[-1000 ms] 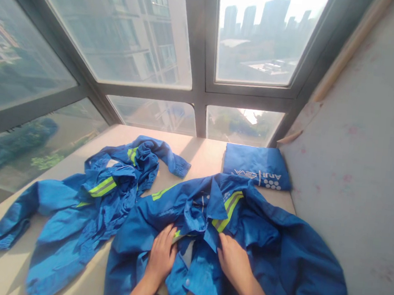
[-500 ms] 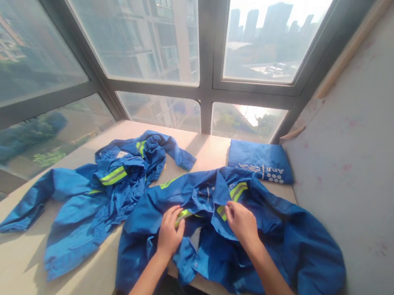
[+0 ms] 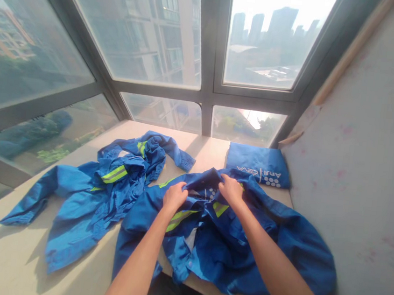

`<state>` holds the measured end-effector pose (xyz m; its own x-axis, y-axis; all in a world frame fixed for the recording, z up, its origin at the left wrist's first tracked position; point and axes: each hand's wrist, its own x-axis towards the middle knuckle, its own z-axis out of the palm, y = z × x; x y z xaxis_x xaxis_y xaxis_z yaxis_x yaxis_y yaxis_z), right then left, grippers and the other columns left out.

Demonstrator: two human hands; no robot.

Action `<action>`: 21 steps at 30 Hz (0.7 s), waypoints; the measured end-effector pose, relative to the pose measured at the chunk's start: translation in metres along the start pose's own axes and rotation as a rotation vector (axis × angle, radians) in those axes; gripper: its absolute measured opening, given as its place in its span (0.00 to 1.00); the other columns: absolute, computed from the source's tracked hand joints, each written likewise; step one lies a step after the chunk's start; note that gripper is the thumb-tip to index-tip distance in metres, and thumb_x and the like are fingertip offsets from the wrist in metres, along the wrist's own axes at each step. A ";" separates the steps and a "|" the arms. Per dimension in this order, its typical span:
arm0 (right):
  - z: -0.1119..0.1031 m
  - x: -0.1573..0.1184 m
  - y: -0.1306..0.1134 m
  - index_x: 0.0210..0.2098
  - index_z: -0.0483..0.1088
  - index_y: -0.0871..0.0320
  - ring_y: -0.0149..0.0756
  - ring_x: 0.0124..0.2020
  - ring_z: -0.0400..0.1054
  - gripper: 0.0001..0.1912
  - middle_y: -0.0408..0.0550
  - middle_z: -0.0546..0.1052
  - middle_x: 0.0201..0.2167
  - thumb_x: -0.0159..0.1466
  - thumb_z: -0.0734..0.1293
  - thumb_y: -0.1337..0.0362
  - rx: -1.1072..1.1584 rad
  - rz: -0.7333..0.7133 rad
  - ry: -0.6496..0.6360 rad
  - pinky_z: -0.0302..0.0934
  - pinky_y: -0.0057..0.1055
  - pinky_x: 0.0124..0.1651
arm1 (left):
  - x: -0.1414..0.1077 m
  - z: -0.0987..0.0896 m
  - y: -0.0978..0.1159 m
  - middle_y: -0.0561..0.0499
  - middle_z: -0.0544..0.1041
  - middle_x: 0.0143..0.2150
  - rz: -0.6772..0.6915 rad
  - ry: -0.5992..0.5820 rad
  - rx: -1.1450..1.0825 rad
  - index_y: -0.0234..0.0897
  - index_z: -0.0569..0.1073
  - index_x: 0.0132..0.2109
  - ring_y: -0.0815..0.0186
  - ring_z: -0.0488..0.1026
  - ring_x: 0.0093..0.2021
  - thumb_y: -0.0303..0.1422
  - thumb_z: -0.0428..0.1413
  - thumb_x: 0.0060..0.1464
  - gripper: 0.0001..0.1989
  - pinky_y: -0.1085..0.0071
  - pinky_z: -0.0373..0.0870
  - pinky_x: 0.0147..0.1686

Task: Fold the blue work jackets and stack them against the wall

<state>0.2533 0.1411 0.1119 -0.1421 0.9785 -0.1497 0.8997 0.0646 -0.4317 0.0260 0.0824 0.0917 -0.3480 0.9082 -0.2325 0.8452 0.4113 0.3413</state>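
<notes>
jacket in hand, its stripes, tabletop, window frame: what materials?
Jacket: likely woven cloth, mostly matte; soft creases and folds. Cotton or blend unclear.
Stripes: probably reflective tape, bright yellow-green with a greyish centre band.
Tabletop: pale, smooth; possibly wood or laminate, grain not readable.
Window frame: perhaps coated metal, plain grey, straight profiles; plastic possible.

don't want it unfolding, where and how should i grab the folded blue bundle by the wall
The folded bundle is probably best pinched by its left edge, coming from the left across the tabletop, with the grip spanning all its layers. It lies flat with that edge mostly uncovered, while its right edge sits close to the wall and the near jacket crowds its front.
</notes>
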 end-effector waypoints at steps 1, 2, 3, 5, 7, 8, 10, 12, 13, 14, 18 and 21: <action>-0.008 0.001 0.004 0.51 0.73 0.55 0.41 0.48 0.73 0.14 0.51 0.78 0.48 0.68 0.65 0.59 0.011 0.008 0.033 0.67 0.38 0.50 | -0.003 -0.012 -0.004 0.43 0.80 0.52 -0.010 0.032 -0.003 0.43 0.76 0.56 0.54 0.77 0.51 0.31 0.50 0.56 0.22 0.64 0.70 0.48; -0.018 0.000 0.007 0.49 0.76 0.53 0.41 0.47 0.74 0.13 0.50 0.80 0.45 0.68 0.64 0.61 0.032 0.010 0.083 0.67 0.35 0.49 | -0.006 -0.025 -0.007 0.43 0.81 0.52 -0.020 0.074 -0.008 0.43 0.77 0.56 0.53 0.77 0.51 0.32 0.49 0.57 0.22 0.63 0.70 0.48; -0.029 -0.001 0.009 0.46 0.78 0.51 0.42 0.45 0.75 0.13 0.49 0.81 0.42 0.66 0.64 0.62 0.062 0.000 0.145 0.66 0.33 0.47 | -0.008 -0.040 -0.008 0.43 0.81 0.50 -0.028 0.129 -0.018 0.43 0.78 0.55 0.53 0.77 0.50 0.32 0.49 0.58 0.21 0.63 0.71 0.47; -0.056 -0.007 0.007 0.41 0.80 0.51 0.42 0.40 0.76 0.14 0.46 0.82 0.36 0.62 0.64 0.63 0.148 -0.060 0.286 0.66 0.32 0.43 | -0.014 -0.073 -0.006 0.44 0.83 0.43 -0.029 0.272 -0.080 0.44 0.80 0.51 0.53 0.79 0.44 0.33 0.49 0.57 0.20 0.62 0.72 0.44; -0.086 -0.017 0.000 0.39 0.81 0.53 0.41 0.34 0.76 0.14 0.45 0.81 0.29 0.59 0.64 0.64 0.249 -0.162 0.398 0.66 0.32 0.40 | -0.022 -0.108 0.003 0.48 0.82 0.32 0.008 0.381 -0.242 0.43 0.81 0.49 0.56 0.79 0.35 0.34 0.50 0.55 0.19 0.64 0.73 0.39; -0.102 -0.023 -0.005 0.38 0.81 0.54 0.40 0.32 0.75 0.14 0.44 0.80 0.26 0.58 0.65 0.64 0.307 -0.214 0.435 0.67 0.32 0.39 | -0.027 -0.126 0.009 0.50 0.81 0.28 0.046 0.399 -0.358 0.41 0.81 0.48 0.58 0.78 0.30 0.34 0.51 0.54 0.18 0.66 0.73 0.36; -0.135 -0.036 -0.015 0.39 0.80 0.56 0.39 0.29 0.75 0.14 0.43 0.79 0.24 0.57 0.65 0.63 0.454 -0.297 0.446 0.68 0.32 0.37 | -0.041 -0.160 0.021 0.52 0.78 0.24 0.150 0.415 -0.589 0.37 0.80 0.45 0.62 0.75 0.24 0.35 0.53 0.51 0.17 0.69 0.72 0.31; -0.166 -0.051 -0.024 0.40 0.79 0.58 0.38 0.28 0.75 0.14 0.44 0.79 0.25 0.58 0.66 0.60 0.616 -0.362 0.371 0.69 0.32 0.35 | -0.059 -0.190 0.033 0.52 0.78 0.25 0.280 0.398 -0.737 0.34 0.79 0.44 0.64 0.75 0.25 0.36 0.55 0.49 0.17 0.70 0.72 0.29; -0.180 -0.059 -0.028 0.40 0.78 0.59 0.38 0.28 0.76 0.14 0.45 0.80 0.25 0.58 0.68 0.59 0.685 -0.393 0.317 0.70 0.32 0.34 | -0.069 -0.203 0.038 0.51 0.79 0.27 0.344 0.373 -0.779 0.33 0.79 0.44 0.64 0.76 0.26 0.37 0.56 0.48 0.17 0.71 0.72 0.30; -0.192 -0.067 -0.031 0.40 0.78 0.59 0.38 0.28 0.76 0.14 0.45 0.80 0.26 0.58 0.69 0.58 0.738 -0.423 0.270 0.70 0.32 0.33 | -0.079 -0.215 0.042 0.51 0.79 0.28 0.399 0.351 -0.808 0.33 0.79 0.44 0.64 0.76 0.28 0.37 0.57 0.48 0.17 0.71 0.72 0.31; -0.225 -0.079 -0.043 0.38 0.77 0.57 0.37 0.29 0.76 0.12 0.46 0.79 0.26 0.59 0.71 0.56 0.820 -0.539 0.288 0.73 0.33 0.33 | -0.097 -0.251 0.059 0.50 0.80 0.30 0.536 0.412 -0.832 0.32 0.78 0.44 0.65 0.77 0.30 0.38 0.59 0.50 0.16 0.70 0.74 0.33; -0.240 -0.044 -0.065 0.42 0.77 0.59 0.37 0.32 0.76 0.12 0.47 0.79 0.29 0.63 0.66 0.60 0.784 -0.608 0.455 0.74 0.35 0.39 | -0.076 -0.269 0.081 0.48 0.81 0.33 0.598 0.542 -0.735 0.28 0.76 0.48 0.67 0.77 0.32 0.38 0.56 0.57 0.18 0.68 0.74 0.37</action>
<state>0.3000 0.1408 0.3596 -0.1626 0.8167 0.5537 0.1950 0.5767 -0.7933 0.0120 0.0678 0.3821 -0.2462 0.8162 0.5227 0.5514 -0.3256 0.7681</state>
